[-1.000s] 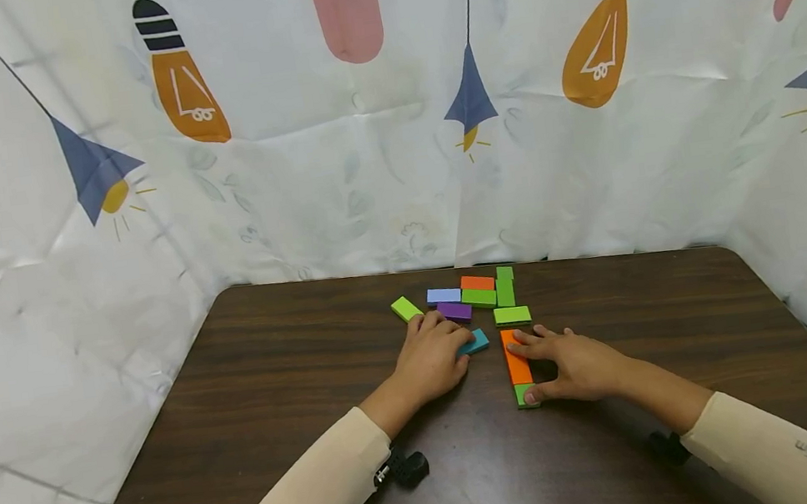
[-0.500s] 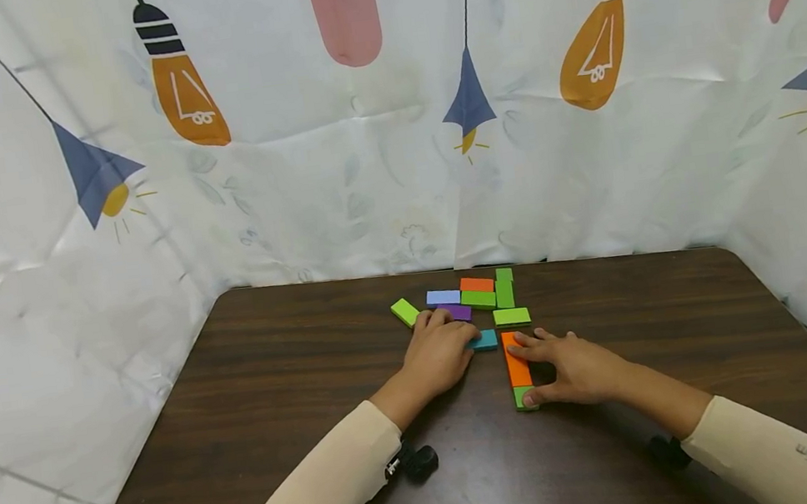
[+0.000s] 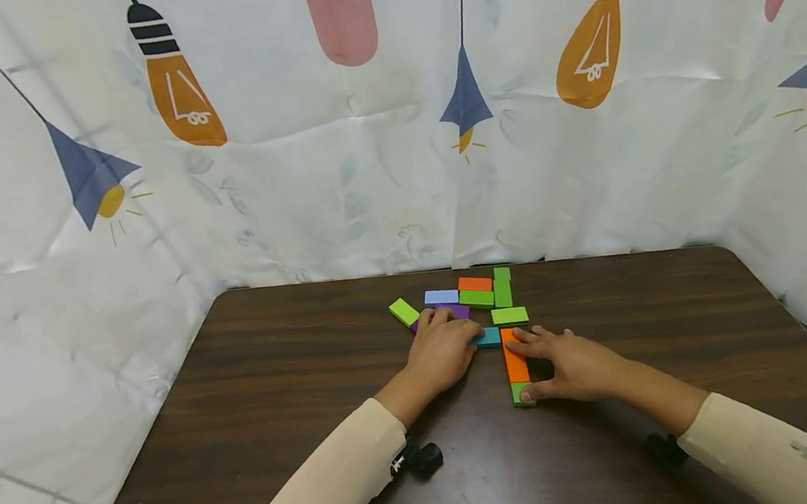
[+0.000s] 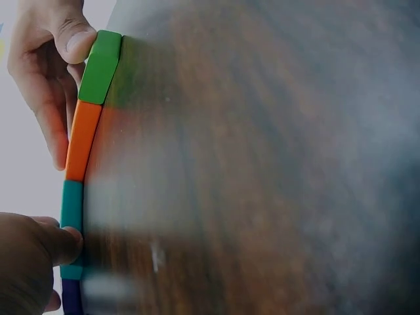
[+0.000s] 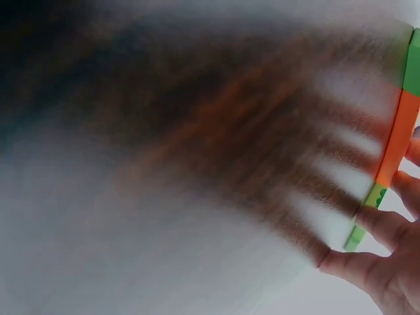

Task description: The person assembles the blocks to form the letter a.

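Note:
In the head view my left hand (image 3: 439, 354) reaches over a teal block (image 3: 491, 338). Its thumb lies on the near side of that block in the left wrist view, the other fingers partly hidden behind. The teal block's right end meets an upright-running orange block (image 3: 514, 366), whose near end joins a green block (image 3: 521, 393). Fingertips of my right hand (image 3: 568, 364) rest on the orange block, spread out, while the thumb touches the green one. A purple block (image 3: 460, 312) lies just beyond my left fingers, partly covered.
Behind lie a lime block (image 3: 404, 312), a light blue block (image 3: 441, 296), a red-orange block (image 3: 475, 283), a green block (image 3: 476, 299) and an upright-running green piece (image 3: 502, 289). Another lime block (image 3: 510, 315) sits above the orange one. A patterned curtain (image 3: 291, 198) borders the dark table (image 3: 274, 369).
My left hand has moved right with the teal block, which has turned from slanted to level and closed the gap to the orange block. The right hand stays in place.

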A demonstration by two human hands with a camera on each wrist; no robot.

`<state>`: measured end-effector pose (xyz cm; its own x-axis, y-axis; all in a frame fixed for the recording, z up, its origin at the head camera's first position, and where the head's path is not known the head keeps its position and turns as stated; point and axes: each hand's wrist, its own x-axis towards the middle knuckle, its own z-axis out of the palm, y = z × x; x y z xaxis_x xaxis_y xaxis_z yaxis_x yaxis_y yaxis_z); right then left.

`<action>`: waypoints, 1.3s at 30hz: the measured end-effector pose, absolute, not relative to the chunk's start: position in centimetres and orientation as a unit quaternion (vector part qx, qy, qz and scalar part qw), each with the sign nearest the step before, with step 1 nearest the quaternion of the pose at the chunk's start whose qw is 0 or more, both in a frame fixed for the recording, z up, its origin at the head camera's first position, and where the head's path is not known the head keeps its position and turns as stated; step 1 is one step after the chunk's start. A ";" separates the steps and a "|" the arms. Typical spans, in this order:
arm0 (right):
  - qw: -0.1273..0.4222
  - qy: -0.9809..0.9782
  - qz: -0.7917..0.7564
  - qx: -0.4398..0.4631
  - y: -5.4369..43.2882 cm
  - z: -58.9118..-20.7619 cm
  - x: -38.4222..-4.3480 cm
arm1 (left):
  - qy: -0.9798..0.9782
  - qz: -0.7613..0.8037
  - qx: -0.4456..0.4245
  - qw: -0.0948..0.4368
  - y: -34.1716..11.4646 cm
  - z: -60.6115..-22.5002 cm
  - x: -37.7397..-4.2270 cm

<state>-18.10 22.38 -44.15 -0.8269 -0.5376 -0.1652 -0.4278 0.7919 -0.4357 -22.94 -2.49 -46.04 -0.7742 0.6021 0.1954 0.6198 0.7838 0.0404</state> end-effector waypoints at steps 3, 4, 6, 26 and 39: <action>0.143 0.937 -0.190 -0.255 22.4 -44.0 -18.2 | -0.941 -0.052 -0.323 0.087 -2.4 -46.1 -23.0; 0.144 0.937 -0.188 -0.256 22.4 -44.0 -18.2 | -0.941 -0.053 -0.323 0.087 -2.3 -46.1 -23.0; 0.143 0.938 -0.184 -0.256 22.4 -44.0 -18.3 | -0.941 -0.053 -0.323 0.088 -2.2 -46.1 -23.1; 0.136 0.937 -0.182 -0.265 22.6 -44.4 -19.3 | -0.946 -0.054 -0.307 0.092 -1.9 -46.2 -23.8; 0.141 0.933 -0.189 -0.270 22.5 -44.4 -19.3 | -0.947 -0.063 -0.305 0.080 -2.1 -46.3 -23.9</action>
<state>-19.34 22.54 -44.40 -0.8141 -0.5581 -0.1603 -0.4516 0.7821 -0.4294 -23.93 -2.08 -46.29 -0.8013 0.5673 0.1901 0.5875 0.8061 0.0711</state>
